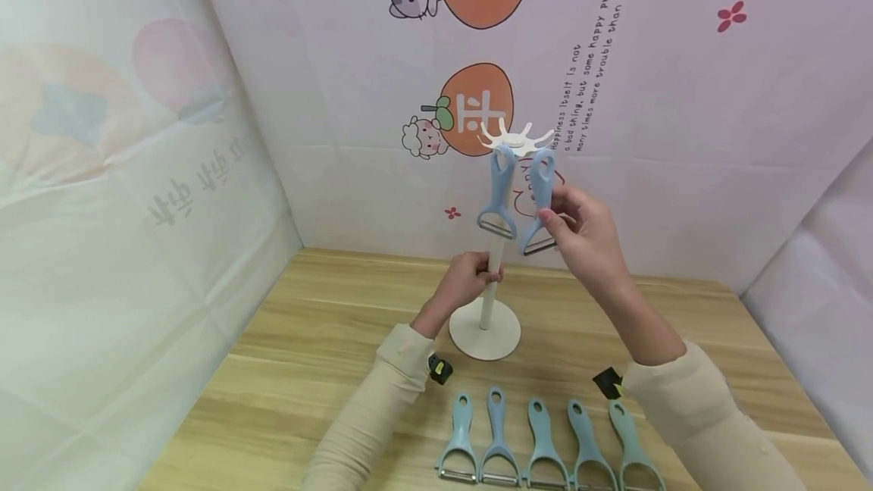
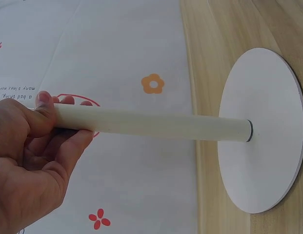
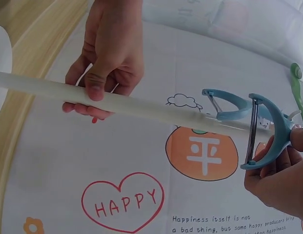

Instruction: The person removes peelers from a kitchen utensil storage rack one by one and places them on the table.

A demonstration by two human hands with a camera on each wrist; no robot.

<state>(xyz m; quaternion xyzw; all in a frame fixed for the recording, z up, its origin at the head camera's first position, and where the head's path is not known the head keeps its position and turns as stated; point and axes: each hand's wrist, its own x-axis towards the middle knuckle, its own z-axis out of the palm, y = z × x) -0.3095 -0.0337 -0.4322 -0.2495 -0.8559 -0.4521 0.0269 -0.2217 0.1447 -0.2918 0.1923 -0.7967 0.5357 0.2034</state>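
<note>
My left hand [image 1: 469, 279] grips the white pole [image 2: 146, 123] of a stand, thumb and fingers round it, above its round base [image 1: 470, 339]. White curved hooks [image 1: 516, 144] spread from the stand's top. One blue peeler [image 1: 501, 182] hangs there by the hole in its handle, blade downward. Beside it on the right, a second blue peeler [image 1: 543, 180] is pinched between thumb and fingers of my right hand [image 1: 592, 237]. Its handle hole is up at the hooks, overlapping a hook tip in the head view. In the right wrist view its blade [image 3: 252, 129] faces the pole.
Several blue-green peelers [image 1: 541, 430] lie in a row on the wooden table [image 1: 273, 400], near its front, handles pointing away. A printed cloth [image 1: 382, 195] hangs behind the stand, with white cloth walls on the left and right. Small black items [image 1: 440, 368] show beside the sleeves.
</note>
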